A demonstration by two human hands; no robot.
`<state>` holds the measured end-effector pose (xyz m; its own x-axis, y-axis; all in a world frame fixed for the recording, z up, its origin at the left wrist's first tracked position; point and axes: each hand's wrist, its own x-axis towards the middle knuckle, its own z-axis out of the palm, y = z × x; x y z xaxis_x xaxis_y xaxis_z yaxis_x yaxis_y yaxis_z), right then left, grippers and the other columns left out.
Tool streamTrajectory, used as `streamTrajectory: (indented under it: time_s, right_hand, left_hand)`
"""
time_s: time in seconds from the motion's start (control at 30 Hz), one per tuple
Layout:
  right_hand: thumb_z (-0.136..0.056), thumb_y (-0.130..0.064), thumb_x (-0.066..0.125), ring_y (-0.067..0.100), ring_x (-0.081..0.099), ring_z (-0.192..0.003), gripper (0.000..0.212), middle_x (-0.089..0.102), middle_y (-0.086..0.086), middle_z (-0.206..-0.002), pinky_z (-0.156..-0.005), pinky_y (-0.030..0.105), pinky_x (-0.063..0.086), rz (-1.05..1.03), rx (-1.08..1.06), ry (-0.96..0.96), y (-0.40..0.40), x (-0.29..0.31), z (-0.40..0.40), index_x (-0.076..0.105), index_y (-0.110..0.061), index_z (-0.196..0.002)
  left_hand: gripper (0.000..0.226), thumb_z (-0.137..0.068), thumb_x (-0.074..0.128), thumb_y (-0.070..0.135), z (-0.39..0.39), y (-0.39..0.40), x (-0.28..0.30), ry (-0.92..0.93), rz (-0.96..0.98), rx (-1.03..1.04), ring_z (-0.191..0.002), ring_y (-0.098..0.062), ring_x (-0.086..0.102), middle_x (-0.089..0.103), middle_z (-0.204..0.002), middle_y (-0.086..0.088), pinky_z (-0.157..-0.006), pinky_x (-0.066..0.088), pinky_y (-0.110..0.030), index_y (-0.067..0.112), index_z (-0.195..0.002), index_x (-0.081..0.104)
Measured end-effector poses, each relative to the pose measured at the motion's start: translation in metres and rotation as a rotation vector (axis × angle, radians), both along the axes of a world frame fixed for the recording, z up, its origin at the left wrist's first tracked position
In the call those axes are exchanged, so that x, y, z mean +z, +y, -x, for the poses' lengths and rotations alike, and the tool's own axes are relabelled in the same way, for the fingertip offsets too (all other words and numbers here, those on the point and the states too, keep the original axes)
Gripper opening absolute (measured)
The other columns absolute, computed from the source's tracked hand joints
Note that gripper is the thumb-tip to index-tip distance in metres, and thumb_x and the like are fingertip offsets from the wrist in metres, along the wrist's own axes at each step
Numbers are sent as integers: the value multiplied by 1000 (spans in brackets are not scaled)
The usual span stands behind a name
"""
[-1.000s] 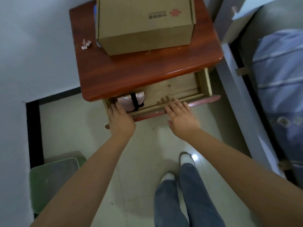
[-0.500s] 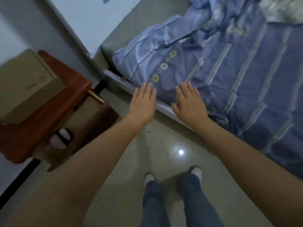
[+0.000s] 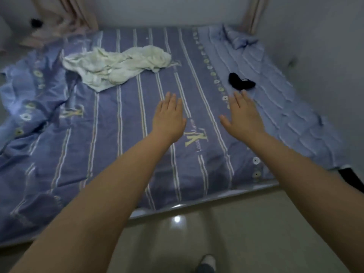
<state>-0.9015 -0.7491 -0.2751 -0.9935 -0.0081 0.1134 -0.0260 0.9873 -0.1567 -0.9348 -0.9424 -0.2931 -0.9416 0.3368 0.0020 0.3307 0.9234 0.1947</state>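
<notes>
Both hands were stretched out over the striped blue quilt (image 3: 94,138), palms down, holding nothing. The left hand (image 3: 168,119) had its fingers (image 3: 171,100) straight and together; the right hand (image 3: 243,117) had them straight, thumb spread. A small black cloth (image 3: 239,83) lay on the quilt just beyond the right fingertips, at twelve o'clock. A crumpled white garment (image 3: 118,66) lay well apart, at eleven o'clock from the left hand.

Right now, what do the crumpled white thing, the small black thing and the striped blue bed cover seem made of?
Crumpled white cloth: soft matte fabric, perhaps cotton; loose folds. Small black item: probably thin textile, limp and flat; too dim to be sure. Striped blue bed cover: smooth printed fabric, wrinkled at the left.
</notes>
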Motion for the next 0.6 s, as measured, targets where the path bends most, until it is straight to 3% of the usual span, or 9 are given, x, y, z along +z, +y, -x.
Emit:
streamTrajectory:
  time_s: [0.17, 0.33, 0.47, 0.53, 0.6]
  right_hand:
    - [-90, -24, 49, 37, 16, -140, 62, 22, 28, -149, -117, 45, 10, -6, -125, 16, 145, 10, 44, 23, 8, -137]
    - [-88, -22, 51, 37, 22, -138, 57, 32, 27, -144, -116, 44, 16, -81, -151, -43, 251, -16, 123, 31, 9, -132]
    - [-88, -19, 50, 35, 22, -137, 56, 31, 25, -145, -114, 42, 15, -60, -156, -154, 318, -65, 235, 30, 8, -133]
    - [-88, -17, 49, 35, 19, -139, 55, 29, 24, -147, -115, 39, 13, -82, -107, -206, 323, -78, 252, 28, 7, -134]
    - [-84, -11, 55, 39, 28, -135, 53, 37, 26, -142, -113, 41, 24, -118, -22, -204, 330, -92, 275, 35, 9, -130]
  left_hand:
    - [60, -98, 31, 31, 66, 125, 6, -32, 12, -43, -144, -27, -5, 0, -157, -14, -120, 5, -42, 4, -143, 2]
    - [59, -98, 31, 30, 152, 207, -24, -71, -12, -17, -144, -27, -4, 0, -157, -14, -121, 5, -42, 3, -143, 3]
    - [62, -97, 32, 30, 252, 283, -78, -136, -77, 38, -144, -26, -4, 0, -157, -14, -119, 3, -40, 3, -142, 0]
    - [62, -97, 32, 30, 264, 295, -92, -141, -83, 29, -144, -25, -4, -1, -157, -14, -119, 2, -38, 2, -142, -1]
    - [63, -97, 32, 29, 282, 309, -111, -150, -87, 38, -144, -25, -4, 0, -157, -14, -119, 2, -38, 2, -142, 0]
